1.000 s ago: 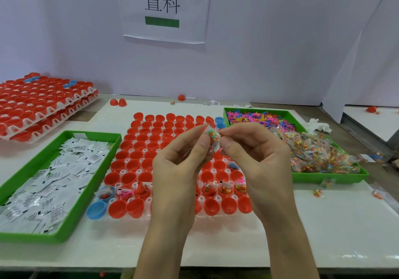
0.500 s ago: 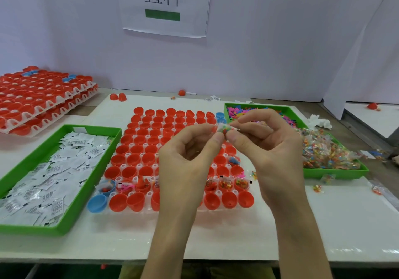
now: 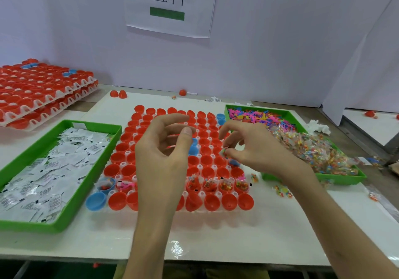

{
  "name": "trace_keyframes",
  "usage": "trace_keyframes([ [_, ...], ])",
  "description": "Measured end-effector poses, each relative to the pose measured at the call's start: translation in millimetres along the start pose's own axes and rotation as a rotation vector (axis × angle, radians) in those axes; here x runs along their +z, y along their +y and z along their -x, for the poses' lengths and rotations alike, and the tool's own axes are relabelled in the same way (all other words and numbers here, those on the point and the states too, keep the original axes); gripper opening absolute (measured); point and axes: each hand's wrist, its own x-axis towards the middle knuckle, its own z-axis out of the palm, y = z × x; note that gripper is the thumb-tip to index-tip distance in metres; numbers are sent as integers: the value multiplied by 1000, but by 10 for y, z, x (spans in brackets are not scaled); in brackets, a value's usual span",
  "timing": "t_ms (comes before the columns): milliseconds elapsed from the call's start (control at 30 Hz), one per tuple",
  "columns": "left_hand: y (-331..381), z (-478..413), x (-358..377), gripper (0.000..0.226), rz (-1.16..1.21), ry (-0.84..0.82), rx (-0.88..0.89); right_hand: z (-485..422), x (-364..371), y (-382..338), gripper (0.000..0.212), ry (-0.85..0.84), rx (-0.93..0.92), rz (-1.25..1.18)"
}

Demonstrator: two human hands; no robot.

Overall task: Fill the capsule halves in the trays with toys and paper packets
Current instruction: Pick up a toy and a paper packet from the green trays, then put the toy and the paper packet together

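Note:
A white tray of red capsule halves (image 3: 129, 146) lies in the middle of the table, with a few blue halves among them. Several halves in the second row from the front hold toy bags (image 3: 224, 185). My right hand (image 3: 257, 149) hovers over the tray's right side and pinches a small clear bag of coloured toy pieces (image 3: 224, 152) between thumb and fingers. My left hand (image 3: 164, 149) is raised above the tray's middle with fingers loosely curled and nothing in it.
A green tray of white paper packets (image 3: 54, 164) lies at the left. A green tray with coloured toys and clear toy bags (image 3: 311, 146) lies at the right. Stacked trays of capsule halves (image 3: 38, 90) stand at the far left. Loose toy bags (image 3: 280, 190) lie on the table.
Both hands held the small bag together before. Now my left hand has let go and my right hand has moved right and down over the tray with the bag.

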Motion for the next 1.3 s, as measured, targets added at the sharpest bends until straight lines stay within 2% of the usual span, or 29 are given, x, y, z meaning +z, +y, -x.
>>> trace_keyframes([
  [333, -14, -15, -46, 16, -5, 25, 35, -91, 189, -59, 27, -162, -35, 170],
  [900, -6, -16, -51, 16, -64, 35, 45, -186, 224, -109, 36, -161, -11, 223],
  [1300, -12, -15, -78, 19, -99, 36, 51, -161, 144, 31, 32, -166, 23, 46],
])
